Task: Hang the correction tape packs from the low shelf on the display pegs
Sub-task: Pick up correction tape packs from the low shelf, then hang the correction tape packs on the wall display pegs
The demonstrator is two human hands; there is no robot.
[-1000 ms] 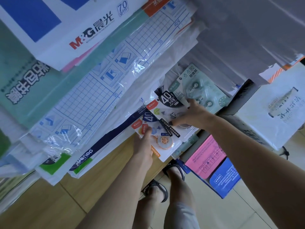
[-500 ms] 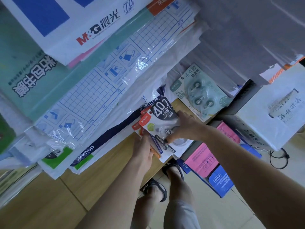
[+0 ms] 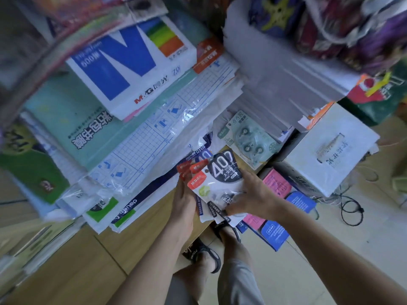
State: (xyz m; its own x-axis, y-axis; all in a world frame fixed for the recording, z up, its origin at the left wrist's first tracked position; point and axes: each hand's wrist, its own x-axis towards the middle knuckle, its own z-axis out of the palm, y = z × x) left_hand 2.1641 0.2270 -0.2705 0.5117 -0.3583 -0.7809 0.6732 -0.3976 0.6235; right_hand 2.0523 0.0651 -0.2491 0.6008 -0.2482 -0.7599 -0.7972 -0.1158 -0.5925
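A bundle of white correction tape packs [image 3: 217, 179] with red corners and a black "40" label sits between both hands above the wooden shelf edge [image 3: 152, 221]. My left hand [image 3: 184, 198] holds the bundle from its left side, fingers behind it. My right hand [image 3: 251, 195] grips the front pack from the right, thumb over its lower part. A pale green pack [image 3: 251, 140] with round tape rolls lies farther back on the shelf, apart from both hands.
Stacks of paper reams and wrapped sheets [image 3: 123, 69] fill the shelf to the left and overhang it. A grey stack [image 3: 284, 69] lies at the back right, a white box [image 3: 330, 150] at right. Pink and blue packs [image 3: 275, 188] lie below. My sandalled feet [image 3: 207, 256] stand on the floor.
Both hands have gathered the packs into one bundle and drawn it off the shelf toward me. The camera has tilted up, showing more of the upper stacks.
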